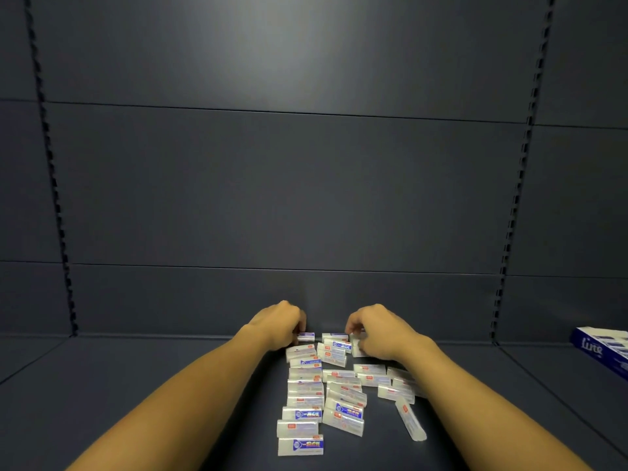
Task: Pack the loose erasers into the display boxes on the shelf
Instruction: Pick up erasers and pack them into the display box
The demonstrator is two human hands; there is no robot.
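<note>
Head view looks down over both my forearms onto a dark shelf (136, 368), where the loose erasers (326, 392) lie scattered between my arms. Each is a small white block in a clear glossy wrapper, some showing a blue and white label with red print, others only a small red mark on a pale face. Most lie flat with their long axis running left to right across the shelf, stacked loosely in two rough columns that run away from me toward the back panel. One eraser (410, 421) at the near right breaks the pattern, its long axis angled from far left to near right.

My left hand (277, 322) sits at the far end of the pile, fingers curled down onto an eraser with a blue label (306, 335) that pokes out to the right of my fingertips; I seem to pinch it, though my knuckles hide the contact. My right hand (377, 331) is curled as well, thumb and fingers closed on a white eraser (356, 346) just beneath the palm, on its left side. The rest of the pile lies nearer to me than both hands, untouched.

At the far right edge, well apart from the pile, stands a blue display box (598, 351) with white lettering, partly cut off.
</note>
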